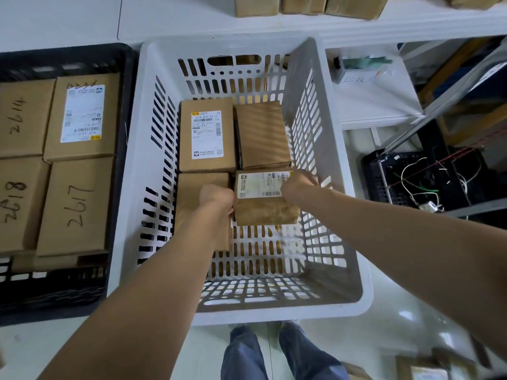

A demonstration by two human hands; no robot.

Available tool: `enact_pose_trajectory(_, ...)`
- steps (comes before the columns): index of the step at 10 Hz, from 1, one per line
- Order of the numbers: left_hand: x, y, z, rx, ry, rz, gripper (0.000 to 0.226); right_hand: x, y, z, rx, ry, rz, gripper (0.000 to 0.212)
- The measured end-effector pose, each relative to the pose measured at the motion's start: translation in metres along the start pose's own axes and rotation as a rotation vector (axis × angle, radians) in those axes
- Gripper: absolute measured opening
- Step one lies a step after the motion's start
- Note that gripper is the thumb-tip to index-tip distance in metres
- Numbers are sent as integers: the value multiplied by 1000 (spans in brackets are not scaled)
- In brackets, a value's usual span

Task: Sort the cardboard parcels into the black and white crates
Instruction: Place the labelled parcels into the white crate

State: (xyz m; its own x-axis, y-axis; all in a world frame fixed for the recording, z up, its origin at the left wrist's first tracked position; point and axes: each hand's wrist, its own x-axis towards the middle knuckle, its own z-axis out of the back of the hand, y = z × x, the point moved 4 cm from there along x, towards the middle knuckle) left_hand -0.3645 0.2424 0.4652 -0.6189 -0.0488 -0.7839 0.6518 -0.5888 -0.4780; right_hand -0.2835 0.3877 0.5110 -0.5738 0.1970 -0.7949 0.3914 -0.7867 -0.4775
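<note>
We record the white crate (274,315) as our reference for all positions; inside it, towards its near-right quarter, sits the held parcel (263,212), brown cardboard with a white shipping label on its upper face; the left hand (216,197) grips the parcel's left edge with fingers curled round it; the right hand (300,185) grips its far-right corner in the same closed manner; we cannot tell whether the parcel rests on the crate floor or hangs just above it; three further parcels lie inside the white crate: a labelled parcel (207,135) at the far left, a plain parcel (262,134) at the far right, touching it, and a second plain parcel (201,185) at the near left, partly hidden by the left forearm; directly against the left side of the white crate stands the black crate (55,305), packed with parcels, one marked 2617 (76,207), one marked 2614 (22,116); beyond the white crate's far wall a shelf (411,23) carries more cardboard boxes (256,5); to the right of the white crate, well apart, a small dark bin (370,171) holds loose wires
</note>
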Motion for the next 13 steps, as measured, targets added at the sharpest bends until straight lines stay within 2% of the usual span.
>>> enact_pose_trajectory(2,6,0,-1,208,19,-96,11,16,8,-6,248,25,87,31)
enact_pose_trajectory(3,5,-2,0,245,-83,-176,18,25,3,-9,521,-56,154,36)
enact_pose_trajectory(4,1,-5,-4,223,-60,-189,23,22,1,1,653,-161,129,32)
enact_pose_trajectory(5,-3,-9,-5,162,29,-149,19,18,2,4,904,-36,78,30)
enact_pose_trajectory(6,-12,-22,0,51,67,-173,13,-8,-12,16,940,-105,-99,33)
enact_pose_trajectory(7,-38,-44,9,-77,99,-262,16,-25,-35,35,1077,-266,-217,14)
enact_pose_trajectory(8,-73,-72,22,-191,131,-338,9,-50,-51,49,1245,-399,-194,23)
enact_pose_trajectory(10,-156,-128,48,-335,276,-500,12,-130,-102,70,1828,-628,-253,30)
enact_pose_trajectory(12,-236,-170,47,-309,444,-654,18,-226,-136,63,1916,-935,-486,34)
enact_pose_trajectory(13,-277,-177,26,-218,551,-717,16,-274,-135,40,1995,-1060,-692,33)
